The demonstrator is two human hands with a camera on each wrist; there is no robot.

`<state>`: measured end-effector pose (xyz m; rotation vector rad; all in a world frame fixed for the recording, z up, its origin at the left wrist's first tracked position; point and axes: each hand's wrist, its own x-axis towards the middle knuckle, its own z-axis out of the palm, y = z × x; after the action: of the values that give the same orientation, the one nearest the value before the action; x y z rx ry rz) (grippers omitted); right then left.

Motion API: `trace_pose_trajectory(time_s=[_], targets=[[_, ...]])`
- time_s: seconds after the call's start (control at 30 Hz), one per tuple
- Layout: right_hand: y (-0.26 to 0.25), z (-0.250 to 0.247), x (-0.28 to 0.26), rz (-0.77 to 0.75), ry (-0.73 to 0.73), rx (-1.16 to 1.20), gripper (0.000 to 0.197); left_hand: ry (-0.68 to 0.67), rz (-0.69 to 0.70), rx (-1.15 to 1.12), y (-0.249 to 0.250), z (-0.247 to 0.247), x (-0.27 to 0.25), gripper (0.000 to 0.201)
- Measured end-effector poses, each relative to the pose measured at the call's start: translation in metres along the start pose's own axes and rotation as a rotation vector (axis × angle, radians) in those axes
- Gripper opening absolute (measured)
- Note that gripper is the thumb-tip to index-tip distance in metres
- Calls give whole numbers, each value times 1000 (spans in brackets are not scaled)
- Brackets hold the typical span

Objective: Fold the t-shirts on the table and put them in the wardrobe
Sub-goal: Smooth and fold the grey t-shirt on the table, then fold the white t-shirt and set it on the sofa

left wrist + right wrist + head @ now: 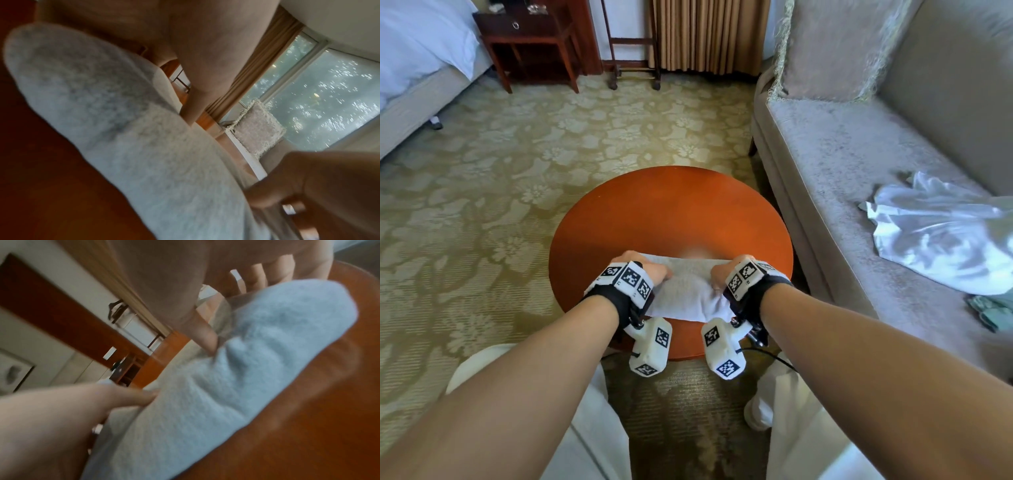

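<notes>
head view: white t-shirt [688, 291] is lying part-folded on the round tabletop [671, 212], left hand [650, 270] and right hand [726, 272] each pinching a side edge; advising equal tension while bringing both edges over, keeping corners aligned

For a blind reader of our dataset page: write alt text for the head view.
Both hands, left hand and right hand, grip the ends of a folded white t-shirt on a round wooden table. A crumpled white cloth lies on the sofa to the right; patterned carpet surrounds the table.
</notes>
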<state>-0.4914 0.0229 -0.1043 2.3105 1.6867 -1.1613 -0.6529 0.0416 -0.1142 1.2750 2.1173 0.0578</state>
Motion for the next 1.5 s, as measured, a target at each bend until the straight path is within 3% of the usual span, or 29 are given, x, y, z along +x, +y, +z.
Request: trace_pose_trajectory(time_s=[0.13,0.23,0.37,0.57,0.67,0.77,0.87,0.93,1.0,1.07,1.1,1.2,1.37,1.5], targets=[[18,-12,-15,-77,-146,74,39,-73,-38,-67,-1,5,-7,102],[38,-26,-28,-43,-168,202,8,-116,-56,-149,12,7,-16,118],[77,-58,-49,119,-103,418,52,-148,16,-278,46,6,-35,121],[139,-115,-81,215,99,749,44,-143,242,-437,133,27,-71,96],[188,-141,-95,276,178,871,21,-213,336,-485,188,53,-94,83],[248,-159,-104,366,281,940,23,-334,388,-528,239,91,-115,65],[304,-167,-112,461,370,1011,24,-437,439,-525,281,145,-120,82],[337,-164,-111,506,375,1070,22,-480,491,-470,303,183,-125,80],[383,-153,-98,548,334,1104,23,-512,540,-379,320,207,-151,60],[432,-135,-77,575,282,1159,38,-518,576,-309,334,236,-162,32],[448,-128,-72,606,270,1194,35,-513,591,-263,340,250,-165,28],[452,-128,-84,698,285,1241,12,-506,623,-166,353,289,-161,32],[470,-115,-59,778,286,1352,20,-458,680,-131,364,330,-134,57],[471,-119,-29,777,258,1388,9,-382,683,-129,377,340,-110,40]])
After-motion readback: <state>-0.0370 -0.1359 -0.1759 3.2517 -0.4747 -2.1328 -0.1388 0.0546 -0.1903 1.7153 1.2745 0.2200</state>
